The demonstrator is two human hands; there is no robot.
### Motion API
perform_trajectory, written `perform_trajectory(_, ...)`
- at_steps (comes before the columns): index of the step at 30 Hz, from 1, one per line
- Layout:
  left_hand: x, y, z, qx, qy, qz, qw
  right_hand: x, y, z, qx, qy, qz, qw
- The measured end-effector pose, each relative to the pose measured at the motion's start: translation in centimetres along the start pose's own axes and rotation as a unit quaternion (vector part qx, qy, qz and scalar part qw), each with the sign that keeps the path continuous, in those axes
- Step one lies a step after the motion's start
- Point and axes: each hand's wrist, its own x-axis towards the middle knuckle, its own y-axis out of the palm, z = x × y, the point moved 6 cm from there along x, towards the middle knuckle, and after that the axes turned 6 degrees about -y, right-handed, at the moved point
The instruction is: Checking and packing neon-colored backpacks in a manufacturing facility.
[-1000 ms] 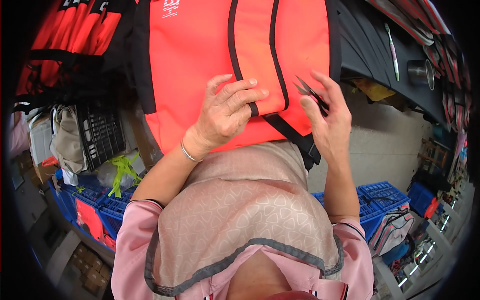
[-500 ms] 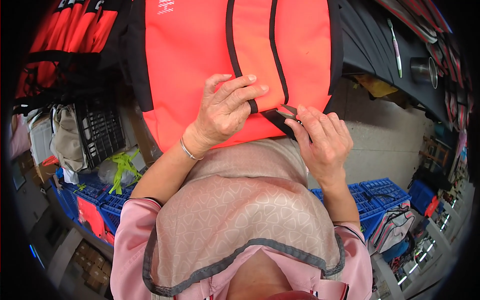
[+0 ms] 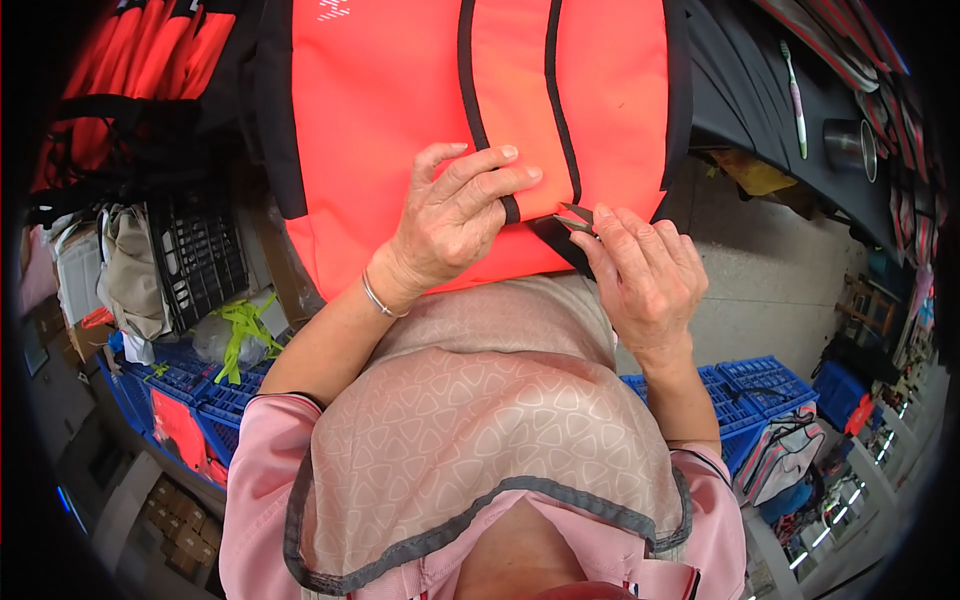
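Observation:
A bright coral-red fabric bag [image 3: 390,110] with black sides lies before me, its lower edge against my apron. Down its front runs an orange strip [image 3: 512,90] bordered with black binding. My left hand [image 3: 450,215] is closed at the strip's lower end, index and middle fingers on top; the thumb is hidden beneath. Just right of that end, my right hand [image 3: 645,275] grips small metal thread snips [image 3: 580,220] between thumb and fingers. Their two blades stand slightly apart, pointing left at the strip's lower right corner. Below them a black piece [image 3: 565,243] shows.
On the dark-covered table at right lie a toothbrush [image 3: 795,100] and a metal cup [image 3: 850,148]. Blue plastic crates [image 3: 765,385] stand low at right. A black crate [image 3: 200,260] and yellow-green strips [image 3: 243,335] are at left. More red-and-black pieces [image 3: 150,60] are piled at upper left.
The snips' blades look a little farther apart and sit closer to the strip's corner. The bag and my left hand have shifted very slightly to the right.

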Motion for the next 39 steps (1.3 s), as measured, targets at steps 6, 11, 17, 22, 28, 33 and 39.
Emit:
perform_trajectory(6, 0.0, 0.0, 0.1, -0.002, 0.002, 0.002, 1.0, 0.3, 0.0, 0.2, -0.004, -0.02, 0.005, 1.0)
perform_trajectory(11, 0.0, 0.0, 0.1, -0.001, 0.003, 0.01, 1.0, 0.5, 0.1, 0.2, -0.009, -0.033, 0.012, 0.999)
perform_trajectory(17, 0.1, 0.2, 0.4, -0.011, -0.005, 0.024, 1.0, 0.7, 0.6, -0.7, 0.068, 0.001, 0.026, 0.997)
perform_trajectory(22, 0.2, 0.4, 1.1, -0.111, -0.063, 0.017, 0.992, -1.3, 4.2, -3.4, 0.485, 0.328, 0.088, 0.806)
perform_trajectory(28, 0.2, 0.8, 1.4, -0.126, -0.091, 0.034, 0.987, -0.9, 4.2, -3.1, 0.508, 0.365, 0.07, 0.777)
perform_trajectory(33, 0.6, 0.8, 1.6, -0.161, -0.127, 0.054, 0.977, -0.4, 3.0, -3.5, 0.454, 0.36, 0.06, 0.813)
perform_trajectory(39, 1.1, 0.7, 1.7, -0.184, -0.153, 0.084, 0.967, 0.8, 0.8, -3.4, 0.295, 0.213, 0.017, 0.931)
